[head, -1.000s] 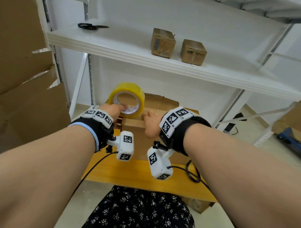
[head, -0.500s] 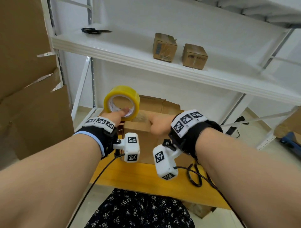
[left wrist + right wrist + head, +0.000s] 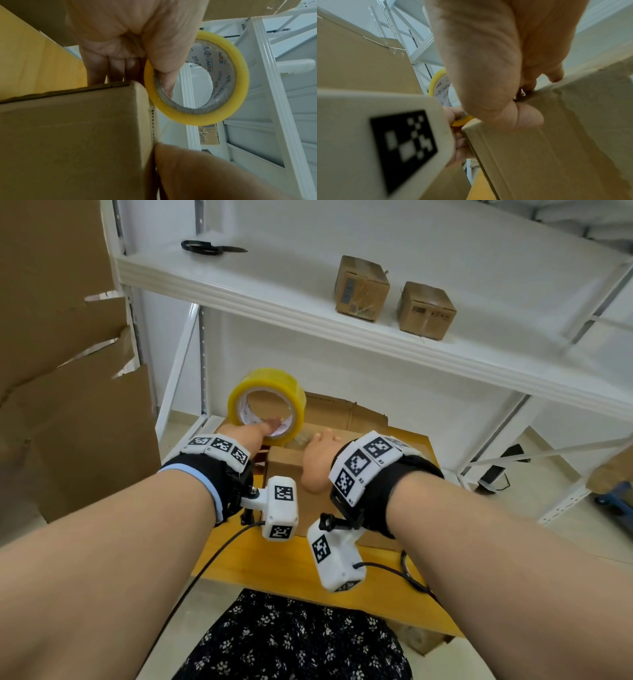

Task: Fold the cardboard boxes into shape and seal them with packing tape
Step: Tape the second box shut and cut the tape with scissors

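On the near yellow table (image 3: 274, 563) stands the cardboard box (image 3: 284, 467). The right hand (image 3: 317, 460) lies on its top, fingers flat and pressing. Just left, the left hand (image 3: 251, 436) grips the yellow tape roll (image 3: 267, 402), thumb hooked through its core. Farther off, two small boxes (image 3: 394, 297) sit on the white shelf (image 3: 274, 285).

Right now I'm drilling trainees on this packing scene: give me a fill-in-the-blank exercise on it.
1. The left hand holds a roll of ____ tape.
2. The right hand rests on top of the ____ on the table.
3. On the shelf above stand ____ small sealed boxes.
4. The black ____ lie at the shelf's left end.

Missing: yellow; box; two; scissors
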### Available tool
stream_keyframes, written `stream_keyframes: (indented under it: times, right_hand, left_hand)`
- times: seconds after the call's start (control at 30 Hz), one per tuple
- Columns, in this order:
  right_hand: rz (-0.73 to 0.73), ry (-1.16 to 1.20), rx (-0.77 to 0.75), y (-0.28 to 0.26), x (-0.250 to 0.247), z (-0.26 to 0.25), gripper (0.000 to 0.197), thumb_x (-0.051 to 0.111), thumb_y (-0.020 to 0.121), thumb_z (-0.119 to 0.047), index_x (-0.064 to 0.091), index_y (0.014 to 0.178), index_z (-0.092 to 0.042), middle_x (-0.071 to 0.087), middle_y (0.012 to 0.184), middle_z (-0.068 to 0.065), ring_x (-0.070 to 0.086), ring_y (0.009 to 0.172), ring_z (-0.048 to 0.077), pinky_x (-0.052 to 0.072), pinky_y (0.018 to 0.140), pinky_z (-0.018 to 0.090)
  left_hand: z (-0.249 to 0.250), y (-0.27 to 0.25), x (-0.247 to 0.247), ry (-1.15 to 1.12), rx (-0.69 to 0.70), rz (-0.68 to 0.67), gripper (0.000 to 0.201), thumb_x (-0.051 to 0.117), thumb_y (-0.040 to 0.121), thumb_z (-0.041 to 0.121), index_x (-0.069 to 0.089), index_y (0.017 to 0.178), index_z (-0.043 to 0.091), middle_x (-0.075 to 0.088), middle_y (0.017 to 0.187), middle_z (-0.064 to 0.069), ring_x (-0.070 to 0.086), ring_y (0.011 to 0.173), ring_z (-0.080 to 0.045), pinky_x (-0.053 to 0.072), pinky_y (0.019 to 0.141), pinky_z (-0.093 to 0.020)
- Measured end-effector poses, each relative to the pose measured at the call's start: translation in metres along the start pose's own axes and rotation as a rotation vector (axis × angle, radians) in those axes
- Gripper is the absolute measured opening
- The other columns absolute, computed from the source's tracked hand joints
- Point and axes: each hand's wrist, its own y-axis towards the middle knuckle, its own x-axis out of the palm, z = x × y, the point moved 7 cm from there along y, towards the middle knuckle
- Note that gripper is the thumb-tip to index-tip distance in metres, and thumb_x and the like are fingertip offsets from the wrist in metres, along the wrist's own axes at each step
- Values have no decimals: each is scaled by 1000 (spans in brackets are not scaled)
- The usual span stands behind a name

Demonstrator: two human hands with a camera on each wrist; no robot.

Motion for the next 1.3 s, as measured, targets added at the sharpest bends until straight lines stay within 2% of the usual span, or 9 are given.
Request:
stream_keyframes:
  times: [0.13,0.33,0.43,0.6,0.67,0.77,0.93,1.1,1.3]
  right_hand:
    - [2,-32,-5,2,3,3,50,47,98,-22,39,141,2,41,143,21,45,131,35,41,103,43]
    - [43,32,82,1,11,5,53,53,94,-23,34,139,-2,33,144,18,39,132,33,37,108,44]
    - [50,66,85,-1,10,5,60,54,93,-26,30,142,-2,32,146,18,39,132,34,36,109,47]
    - [-2,49,64,-4,2,6,63,46,99,-24,19,151,-1,26,155,20,32,140,34,32,111,43]
    - [-37,101,43,-5,-4,9,73,46,100,-22,4,155,-1,30,155,20,41,137,33,38,106,41]
    - [-29,120,-6,-1,-11,4,52,42,102,-19,30,150,-1,44,148,16,51,129,29,43,100,36]
    - [42,114,48,9,3,-12,68,48,98,-20,14,153,-1,13,161,19,13,149,34,17,120,47]
    - [61,192,38,11,7,-8,66,54,94,-22,23,148,-1,25,154,21,30,141,37,30,112,48]
    - [-25,314,-63,4,-20,0,69,54,93,-19,23,153,-7,39,151,16,52,126,30,48,99,40]
  left_hand:
    - [2,8,-2,1,29,10,85,90,37,54,66,109,15,75,91,-14,73,78,-38,58,72,-58]
    - [-7,7,-9,-154,-59,-52,39,72,87,28,61,118,8,75,90,-16,74,77,-29,57,53,-36]
    - [-22,9,-8,-231,-101,-63,38,70,88,34,64,117,11,75,87,-10,73,78,-25,56,59,-38]
    - [-15,-1,11,-177,-108,-136,40,60,95,39,54,117,6,64,104,-14,62,90,-28,49,91,-42]
    - [-13,-3,10,-185,-115,-162,38,65,92,39,58,110,7,65,84,-10,62,72,-25,52,76,-39]
    - [-20,-2,4,-208,-150,-175,35,71,87,39,61,102,9,65,71,-5,61,60,-21,50,53,-34]
    - [-15,-6,1,-186,-141,-172,40,70,87,41,58,108,9,62,79,-6,59,70,-22,45,57,-38]
    - [-11,-8,3,-169,-144,-190,40,69,88,39,58,111,8,64,84,-7,60,75,-24,49,67,-40]
    - [-14,-12,0,-183,-145,-191,55,73,85,40,58,124,5,65,88,-10,62,76,-27,49,60,-40]
